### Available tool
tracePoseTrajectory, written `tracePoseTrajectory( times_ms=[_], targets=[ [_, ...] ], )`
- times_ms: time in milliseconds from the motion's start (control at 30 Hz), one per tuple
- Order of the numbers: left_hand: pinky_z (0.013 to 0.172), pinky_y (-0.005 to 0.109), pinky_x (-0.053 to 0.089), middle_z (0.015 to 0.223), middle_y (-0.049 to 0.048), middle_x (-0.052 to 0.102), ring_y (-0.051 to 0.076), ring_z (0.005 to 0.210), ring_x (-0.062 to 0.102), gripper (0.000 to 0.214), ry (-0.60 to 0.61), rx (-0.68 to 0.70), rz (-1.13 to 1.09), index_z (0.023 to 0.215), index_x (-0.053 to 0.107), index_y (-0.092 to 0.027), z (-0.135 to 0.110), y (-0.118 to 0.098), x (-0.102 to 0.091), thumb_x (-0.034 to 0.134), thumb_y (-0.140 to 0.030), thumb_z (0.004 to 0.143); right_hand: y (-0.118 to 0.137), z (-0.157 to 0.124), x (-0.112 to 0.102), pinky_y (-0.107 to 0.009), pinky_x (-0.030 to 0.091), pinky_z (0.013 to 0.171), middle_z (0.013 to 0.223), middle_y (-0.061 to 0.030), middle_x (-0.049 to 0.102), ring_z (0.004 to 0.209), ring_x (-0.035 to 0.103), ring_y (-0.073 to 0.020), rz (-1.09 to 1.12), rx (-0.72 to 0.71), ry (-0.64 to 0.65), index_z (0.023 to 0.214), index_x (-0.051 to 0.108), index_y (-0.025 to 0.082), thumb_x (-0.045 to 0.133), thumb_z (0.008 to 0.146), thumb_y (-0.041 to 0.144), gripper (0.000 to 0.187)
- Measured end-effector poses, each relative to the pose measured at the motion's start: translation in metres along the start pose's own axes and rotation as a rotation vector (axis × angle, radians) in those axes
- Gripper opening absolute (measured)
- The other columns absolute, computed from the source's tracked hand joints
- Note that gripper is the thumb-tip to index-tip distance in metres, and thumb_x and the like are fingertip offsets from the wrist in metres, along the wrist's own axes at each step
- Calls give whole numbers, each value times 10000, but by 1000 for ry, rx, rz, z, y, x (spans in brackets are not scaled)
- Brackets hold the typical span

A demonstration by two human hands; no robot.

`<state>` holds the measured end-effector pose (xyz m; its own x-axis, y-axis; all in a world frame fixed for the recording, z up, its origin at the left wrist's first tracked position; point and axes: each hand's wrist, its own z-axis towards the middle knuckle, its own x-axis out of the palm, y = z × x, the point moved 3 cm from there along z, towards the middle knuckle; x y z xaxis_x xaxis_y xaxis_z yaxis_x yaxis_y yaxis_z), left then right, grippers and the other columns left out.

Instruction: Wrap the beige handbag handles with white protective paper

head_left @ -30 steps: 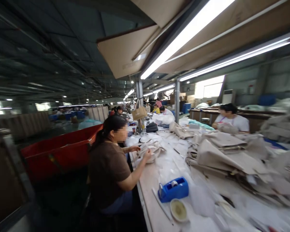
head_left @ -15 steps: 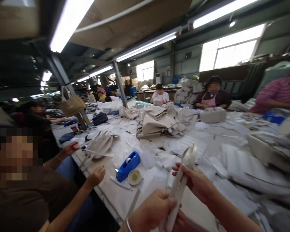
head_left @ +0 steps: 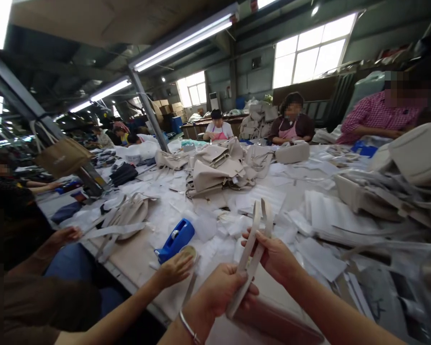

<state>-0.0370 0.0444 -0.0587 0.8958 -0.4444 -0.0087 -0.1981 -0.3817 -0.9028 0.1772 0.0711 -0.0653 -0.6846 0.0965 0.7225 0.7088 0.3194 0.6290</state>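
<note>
Two hands clamped on one pair of beige straps [head_left: 255, 218]: left hand [head_left: 223, 290] low, right hand [head_left: 274, 255] higher.

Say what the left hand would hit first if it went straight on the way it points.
Probably the right hand, just ahead along the same beige strap; depth is uncertain.

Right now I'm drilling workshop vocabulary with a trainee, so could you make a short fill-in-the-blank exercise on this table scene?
1. The left hand and the right hand both hold one beige ___.
2. The tape dispenser on the table is ___.
3. The metal bracelet sits on the ___ wrist.
Missing words: strap; blue; left.
</note>
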Motion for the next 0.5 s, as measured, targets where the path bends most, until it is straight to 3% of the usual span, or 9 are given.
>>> tracePoseTrajectory(
  times_ms=[100,200,267,367,433,500],
  targets=[
    [507,265,501,696,90,698,164,544,632,457,74,-114,-140,870,623,-134,9,1,63,649,-571,739,-12,-17,1,-368,557,842,1056,-106,751,947,702,-252,60,83,175,1089,701,158,712,801,438,402],
    [482,246,467,618,61,641,124,473,574,538,127,-102,-143,735,640,-106,13,-4,86,650,-641,680,-36,-35,4,-349,560,661,823,-92,759,669,696,-216,-152,264,343,1212,667,167,703,794,482,525],
    [463,245,452,581,39,600,111,448,542,561,144,-99,-114,664,622,-114,12,-3,84,622,-675,682,-45,-39,1,-343,542,607,739,-77,744,589,666,-206,-370,259,285,1209,678,180,706,780,512,543],
    [449,235,437,567,8,582,108,435,531,496,166,-117,-99,688,584,-146,8,9,73,620,-640,696,-41,-30,-6,-399,539,811,945,-123,761,874,693,-286,-611,107,135,1058,753,166,711,731,596,542],
    [454,231,437,562,-6,585,108,427,527,414,173,-139,-89,732,576,-159,6,21,60,608,-572,723,-35,-19,-15,-415,509,900,1000,-127,758,974,669,-313,-696,51,76,996,774,166,689,710,656,573],
    [466,237,443,558,-11,587,112,429,521,326,102,-143,-38,760,581,-164,6,32,36,570,-489,766,-30,-10,-28,-397,512,877,977,-114,763,957,663,-305,-767,16,-13,968,784,178,671,693,696,597]
  ],
)
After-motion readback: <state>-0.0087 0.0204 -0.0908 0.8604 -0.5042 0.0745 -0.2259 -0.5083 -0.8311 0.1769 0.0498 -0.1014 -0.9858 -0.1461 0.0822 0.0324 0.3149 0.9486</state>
